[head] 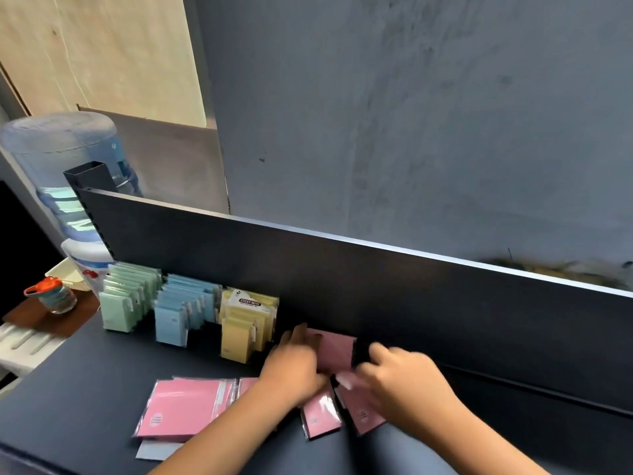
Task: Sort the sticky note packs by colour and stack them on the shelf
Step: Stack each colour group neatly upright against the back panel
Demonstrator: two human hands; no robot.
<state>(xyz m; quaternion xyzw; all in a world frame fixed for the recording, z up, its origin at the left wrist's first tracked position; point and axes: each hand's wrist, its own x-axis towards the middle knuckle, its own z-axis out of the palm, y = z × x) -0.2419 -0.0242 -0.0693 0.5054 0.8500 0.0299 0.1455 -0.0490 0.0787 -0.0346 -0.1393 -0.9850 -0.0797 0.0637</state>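
Observation:
Three rows of sticky note packs stand on the dark shelf (85,389) against its back panel: green packs (126,299), blue packs (181,313) and yellow packs (246,327). Right of the yellow row stands a pink pack (335,351). My left hand (294,361) holds its left side and my right hand (400,371), blurred, holds its right side. Loose pink packs lie flat in front: a larger pile (185,409) at the left and two smaller ones (322,416) under my wrists. A pale sheet (154,450) pokes out beneath the left pile.
The shelf's tall dark back panel (376,286) runs behind the rows. Left of the shelf stand a water dispenser bottle (65,156), a small jar with an orange lid (58,296) and a brown tray. A grey wall is behind.

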